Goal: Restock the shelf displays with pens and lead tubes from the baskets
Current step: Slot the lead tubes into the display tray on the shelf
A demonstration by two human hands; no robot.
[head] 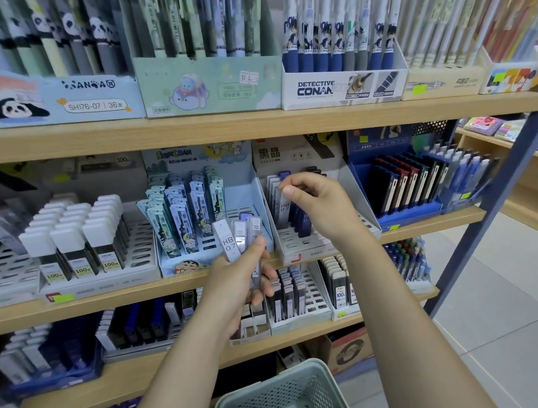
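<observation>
**Lead tubes going into the grey display tray**

The left hand point(235, 280) grips a small fan of lead tubes point(238, 238), thumb curled over them; the front one reads "HB 07". It is held in front of the middle shelf point(424, 225), just before the Shinchan display box point(203, 209). The right hand point(316, 206) pinches the top of a single tube point(284, 207) between thumb and fingers, holding it upright among the tubes already standing in the grey display tray point(354, 203). A green perforated basket point(276, 393) sits low between the forearms. Pen boxes, among them the Detective Conan box point(342, 88), line the top shelf.
</observation>
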